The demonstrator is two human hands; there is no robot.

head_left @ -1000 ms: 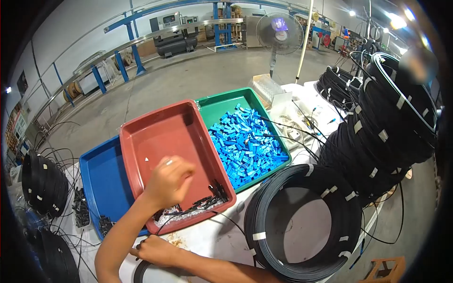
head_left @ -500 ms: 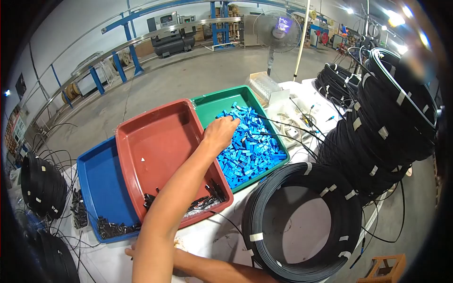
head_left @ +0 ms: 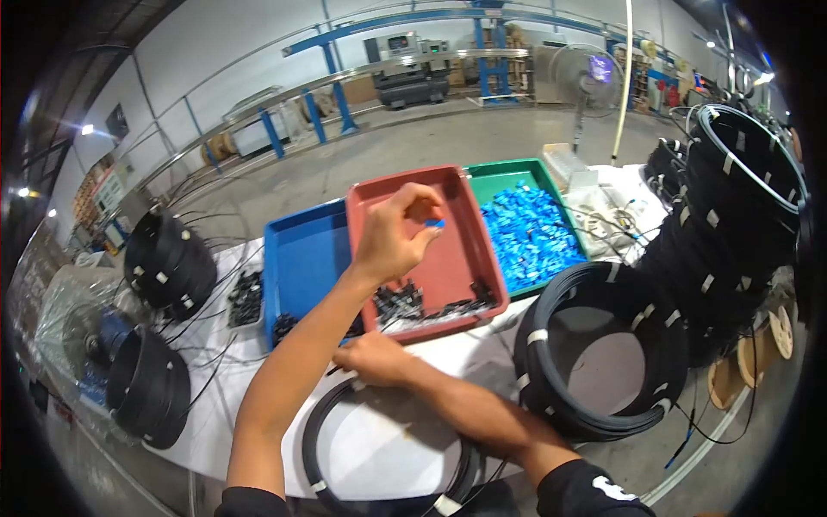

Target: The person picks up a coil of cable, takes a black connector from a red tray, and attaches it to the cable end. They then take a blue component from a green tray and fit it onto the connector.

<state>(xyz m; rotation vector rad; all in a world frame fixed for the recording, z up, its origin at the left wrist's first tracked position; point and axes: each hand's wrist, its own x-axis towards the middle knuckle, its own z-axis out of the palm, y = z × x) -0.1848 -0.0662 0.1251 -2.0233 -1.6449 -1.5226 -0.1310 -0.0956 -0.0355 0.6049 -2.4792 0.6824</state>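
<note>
Over the red tray (head_left: 461, 185), my left hand (head_left: 392, 233) is raised, pinching a small blue connector piece (head_left: 435, 223) between thumb and fingers. My right hand (head_left: 375, 358) is lower, just in front of the red tray, closed on a thin black cable end (head_left: 334, 370) that barely shows. A loose black cable coil (head_left: 312, 448) lies below my right hand. Many blue pieces (head_left: 530, 237) fill the green tray (head_left: 508, 170). Black parts (head_left: 398, 302) lie in the near end of the red tray.
A blue tray (head_left: 306, 246) stands left of the red one, beside a small box of black parts (head_left: 247, 297). Black coils (head_left: 168, 263) stand at the left. A large coil (head_left: 538, 362) and a tall stack of coils (head_left: 711, 258) are at the right.
My left hand has left the green tray and moved over the red tray with a blue piece. The view has shifted, bringing my right hand and the loose coil into sight.
</note>
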